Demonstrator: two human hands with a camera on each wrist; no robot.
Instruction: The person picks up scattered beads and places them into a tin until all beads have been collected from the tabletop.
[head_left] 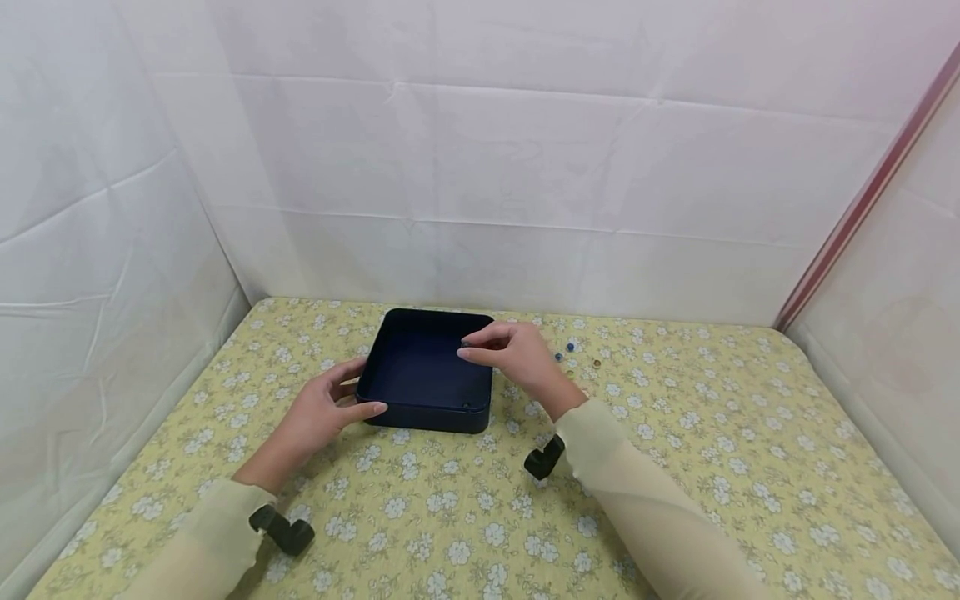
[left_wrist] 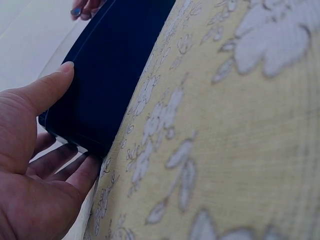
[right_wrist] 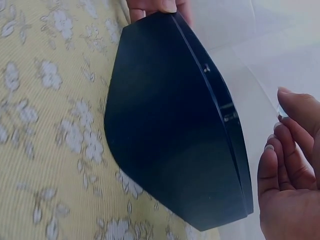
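Note:
A square, dark navy box (head_left: 420, 371) with low walls stands open-topped on the table. At its front left corner my left hand (head_left: 318, 417) holds it, thumb (left_wrist: 59, 82) against the front wall and fingers along the left side. Over the box's right part, my right hand (head_left: 521, 354) pinches a tiny shiny blue gem (right_wrist: 281, 112) between thumb and fingertips. The remaining fingers of that hand curl loosely below. A small glinting piece (head_left: 467, 405) lies inside the box by its front right corner.
Right of the box, several small gems lie on the table, among them a blue one (head_left: 571, 347) and an amber one (head_left: 597, 363). A yellow floral cloth (head_left: 450, 517) covers the table. White sheeting (head_left: 487, 167) hangs behind and at both sides.

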